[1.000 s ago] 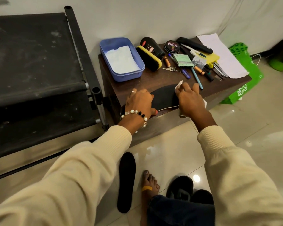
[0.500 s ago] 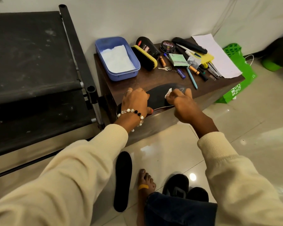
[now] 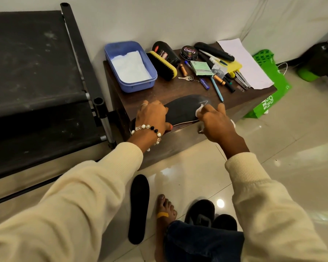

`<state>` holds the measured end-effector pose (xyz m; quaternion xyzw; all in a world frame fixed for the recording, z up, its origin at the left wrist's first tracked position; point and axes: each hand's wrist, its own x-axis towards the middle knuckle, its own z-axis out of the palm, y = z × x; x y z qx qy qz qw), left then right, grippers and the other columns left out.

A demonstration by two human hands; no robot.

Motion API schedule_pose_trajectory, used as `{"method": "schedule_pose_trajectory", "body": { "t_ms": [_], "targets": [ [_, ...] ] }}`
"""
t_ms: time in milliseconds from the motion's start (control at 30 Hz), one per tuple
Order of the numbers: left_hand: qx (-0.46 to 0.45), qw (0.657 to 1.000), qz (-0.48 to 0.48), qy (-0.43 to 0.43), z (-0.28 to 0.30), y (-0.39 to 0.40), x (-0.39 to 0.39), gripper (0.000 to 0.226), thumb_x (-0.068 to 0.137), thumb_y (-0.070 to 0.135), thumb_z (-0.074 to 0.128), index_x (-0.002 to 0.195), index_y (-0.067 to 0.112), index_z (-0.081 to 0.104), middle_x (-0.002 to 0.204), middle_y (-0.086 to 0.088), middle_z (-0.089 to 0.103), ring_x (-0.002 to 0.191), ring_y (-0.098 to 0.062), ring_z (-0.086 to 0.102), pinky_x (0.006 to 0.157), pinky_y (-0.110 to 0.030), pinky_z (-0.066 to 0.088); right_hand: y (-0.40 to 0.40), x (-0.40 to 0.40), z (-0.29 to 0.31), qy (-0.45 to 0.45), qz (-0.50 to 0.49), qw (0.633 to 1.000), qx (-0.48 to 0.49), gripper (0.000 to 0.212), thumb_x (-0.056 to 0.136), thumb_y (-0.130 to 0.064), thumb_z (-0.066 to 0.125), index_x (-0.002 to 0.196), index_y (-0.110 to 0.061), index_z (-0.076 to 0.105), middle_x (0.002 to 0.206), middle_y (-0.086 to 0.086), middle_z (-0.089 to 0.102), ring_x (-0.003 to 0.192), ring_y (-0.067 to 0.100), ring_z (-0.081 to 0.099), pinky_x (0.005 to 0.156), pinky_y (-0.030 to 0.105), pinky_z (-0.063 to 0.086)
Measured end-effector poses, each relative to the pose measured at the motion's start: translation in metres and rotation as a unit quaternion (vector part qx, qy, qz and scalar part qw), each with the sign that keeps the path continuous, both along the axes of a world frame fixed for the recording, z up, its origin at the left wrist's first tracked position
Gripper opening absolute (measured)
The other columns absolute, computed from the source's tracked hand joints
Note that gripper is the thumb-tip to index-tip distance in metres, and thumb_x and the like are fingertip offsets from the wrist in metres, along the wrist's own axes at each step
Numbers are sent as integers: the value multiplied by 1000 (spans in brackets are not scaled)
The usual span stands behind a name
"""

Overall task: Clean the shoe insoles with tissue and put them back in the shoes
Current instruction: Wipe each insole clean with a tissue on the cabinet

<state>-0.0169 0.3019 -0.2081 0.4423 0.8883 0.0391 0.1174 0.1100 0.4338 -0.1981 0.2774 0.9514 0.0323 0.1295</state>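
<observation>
A black insole (image 3: 184,109) lies along the front edge of the small brown table (image 3: 170,89). My left hand (image 3: 152,118) presses its heel end down, thumb curled under the table edge side of the insole. My right hand (image 3: 215,121) grips a wad of white tissue (image 3: 256,111) against the insole's toe half. A second black insole (image 3: 139,208) lies on the floor by my bare foot. Two black shoes (image 3: 209,216) stand on the floor near my right leg.
A blue tray (image 3: 117,53) with white tissue, a shoe brush (image 3: 163,66), polish bottle, polish tin (image 3: 189,52), pens, keys and paper crowd the table's back. A black rack (image 3: 36,72) stands left. A green bag (image 3: 273,86) leans on the right.
My right hand wiped the tissue leftward along the insole, then back right toward the toe end. My left hand has stayed on the heel end.
</observation>
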Motion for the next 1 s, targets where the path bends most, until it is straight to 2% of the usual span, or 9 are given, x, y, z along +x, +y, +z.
{"method": "schedule_pose_trajectory", "body": {
  "t_ms": [67, 167, 333, 500, 700, 867, 1000],
  "targets": [
    [-2, 1000, -5, 7, 0, 0, 0, 58, 90, 48, 58, 139, 18, 49, 137, -6, 47, 122, -28, 42, 103, -34, 35, -1, 2, 0, -3, -23, 999, 25, 44, 93, -16, 58, 135, -11, 49, 138, 9, 38, 122, 30, 30, 95, 36, 38],
    [-3, 1000, -10, 15, 0, 0, -1, 58, 90, 49, 58, 138, 18, 49, 136, -6, 48, 121, -27, 44, 104, -34, 34, -8, -1, 1, -6, 7, 1000, 11, 40, 94, -14, 56, 133, -9, 51, 137, 9, 38, 121, 30, 30, 95, 35, 38],
    [-6, 1000, -13, 18, 2, 1, 0, 58, 90, 49, 57, 139, 18, 49, 136, -7, 48, 121, -26, 44, 104, -34, 33, -8, 3, 6, -17, 61, 998, -26, 47, 93, -7, 55, 139, -14, 46, 140, 6, 35, 119, 27, 29, 89, 29, 35],
    [-2, 1000, -15, 15, 0, 1, -2, 59, 89, 50, 57, 138, 18, 50, 137, -6, 48, 122, -26, 44, 106, -34, 32, 1, 11, 2, -11, -11, 999, 29, 37, 96, -14, 51, 132, -10, 52, 137, 7, 40, 120, 28, 31, 92, 32, 38],
    [-8, 1000, -20, 21, -3, 4, -3, 60, 88, 51, 59, 138, 19, 50, 137, -6, 49, 124, -24, 45, 108, -35, 31, 4, 4, 1, 2, 33, 999, -2, 48, 93, -11, 55, 139, -17, 46, 140, 6, 36, 119, 29, 29, 91, 33, 36],
    [1, 1000, -15, 15, -4, 3, -4, 59, 87, 50, 60, 137, 20, 51, 136, -6, 50, 122, -25, 46, 107, -34, 31, 12, 4, 0, 7, -63, 998, 31, 45, 91, -16, 59, 134, -11, 49, 137, 9, 38, 125, 33, 28, 94, 43, 42],
    [-8, 1000, -17, 13, -6, 5, -5, 61, 88, 50, 60, 139, 20, 48, 137, -6, 49, 123, -25, 45, 107, -35, 31, 10, -2, -3, 20, -44, 999, 15, 38, 95, -13, 52, 133, -10, 52, 135, 9, 40, 122, 32, 29, 93, 38, 39]
  ]
}}
